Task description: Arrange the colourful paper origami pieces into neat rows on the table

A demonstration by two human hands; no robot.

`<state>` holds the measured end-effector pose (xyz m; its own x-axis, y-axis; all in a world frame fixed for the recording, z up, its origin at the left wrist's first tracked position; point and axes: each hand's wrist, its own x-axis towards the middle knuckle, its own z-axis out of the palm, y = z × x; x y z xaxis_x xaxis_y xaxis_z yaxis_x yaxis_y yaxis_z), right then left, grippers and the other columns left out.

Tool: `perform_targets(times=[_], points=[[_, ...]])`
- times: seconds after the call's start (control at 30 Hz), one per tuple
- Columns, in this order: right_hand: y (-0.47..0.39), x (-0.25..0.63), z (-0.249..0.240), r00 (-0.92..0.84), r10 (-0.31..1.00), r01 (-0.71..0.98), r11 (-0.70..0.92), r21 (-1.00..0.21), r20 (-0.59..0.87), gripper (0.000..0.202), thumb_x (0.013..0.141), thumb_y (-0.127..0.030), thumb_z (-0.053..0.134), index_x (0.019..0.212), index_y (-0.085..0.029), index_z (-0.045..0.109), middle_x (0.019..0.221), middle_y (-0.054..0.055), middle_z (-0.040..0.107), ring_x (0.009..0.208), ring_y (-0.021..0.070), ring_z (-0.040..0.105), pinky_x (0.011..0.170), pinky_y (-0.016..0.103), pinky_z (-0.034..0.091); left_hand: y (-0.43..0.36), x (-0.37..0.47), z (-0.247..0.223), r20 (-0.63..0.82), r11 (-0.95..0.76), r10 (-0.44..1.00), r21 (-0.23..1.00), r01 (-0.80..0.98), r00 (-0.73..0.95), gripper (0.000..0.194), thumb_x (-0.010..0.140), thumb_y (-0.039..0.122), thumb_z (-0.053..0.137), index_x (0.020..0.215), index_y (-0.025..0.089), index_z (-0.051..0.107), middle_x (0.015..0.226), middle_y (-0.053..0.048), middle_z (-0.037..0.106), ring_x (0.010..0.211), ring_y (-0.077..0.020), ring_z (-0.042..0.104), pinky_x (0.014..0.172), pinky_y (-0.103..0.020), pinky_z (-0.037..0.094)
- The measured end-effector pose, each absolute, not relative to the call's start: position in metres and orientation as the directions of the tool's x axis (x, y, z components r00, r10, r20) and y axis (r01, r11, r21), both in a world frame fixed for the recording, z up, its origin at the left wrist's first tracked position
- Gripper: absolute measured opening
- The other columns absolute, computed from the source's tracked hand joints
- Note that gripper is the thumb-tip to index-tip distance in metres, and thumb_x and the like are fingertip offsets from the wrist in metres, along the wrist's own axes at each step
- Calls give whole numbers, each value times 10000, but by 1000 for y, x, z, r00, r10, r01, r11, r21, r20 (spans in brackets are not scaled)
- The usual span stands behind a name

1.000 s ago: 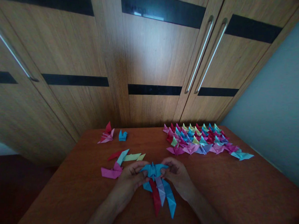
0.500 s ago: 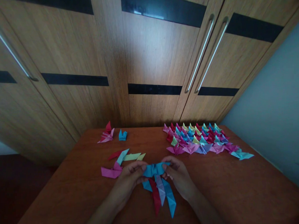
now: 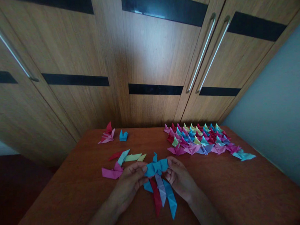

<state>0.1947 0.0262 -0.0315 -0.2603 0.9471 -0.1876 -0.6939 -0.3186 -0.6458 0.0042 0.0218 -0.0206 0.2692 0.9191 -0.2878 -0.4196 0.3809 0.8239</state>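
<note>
A blue folded paper piece (image 3: 157, 167) is stretched between my hands, with a narrow blue tip standing up at its middle. My left hand (image 3: 134, 175) pinches its left end. The right end is between the fingertips of my right hand (image 3: 179, 176). Just below lie a red paper strip (image 3: 156, 197), a lilac strip (image 3: 161, 190) and a blue strip (image 3: 170, 198). A magenta folded piece (image 3: 111, 172) rests left of my left hand, with mint (image 3: 123, 157), pale green (image 3: 133, 157) and dark red (image 3: 115, 155) pieces beyond it.
Rows of colourful folded paper birds (image 3: 196, 140) stand at the back right of the brown table (image 3: 73, 175). Pink and red folded paper (image 3: 107, 136) and a small blue one (image 3: 123, 136) sit at the back left. A wooden cabinet (image 3: 153, 55) rises behind.
The blue piece now shows a narrow tip rising from its middle and lies more open. My right hand's fingers have shifted at its right end.
</note>
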Motion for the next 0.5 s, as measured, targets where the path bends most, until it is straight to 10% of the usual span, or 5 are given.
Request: perform_targets(times=[0.3, 0.5], points=[[32, 202, -34, -80, 965, -664, -238, -709, -249, 255, 661, -306, 798, 818, -177, 645, 645, -33, 632, 537, 75, 572, 491, 166, 435, 23, 1, -15, -295, 388, 911, 850, -357, 287, 249, 721, 325, 746, 900, 158, 701, 809, -61, 724, 729, -160, 668, 657, -242, 514], [36, 211, -35, 123, 982, -357, -89, -930, -142, 289, 744, -406, 706, 920, -185, 647, 713, 6, 637, 632, 125, 583, 525, 206, 418, 23, 1, -11, -301, 357, 922, 905, -232, 244, 234, 743, 341, 714, 905, 173, 697, 838, -60, 738, 767, -175, 683, 693, -254, 516]])
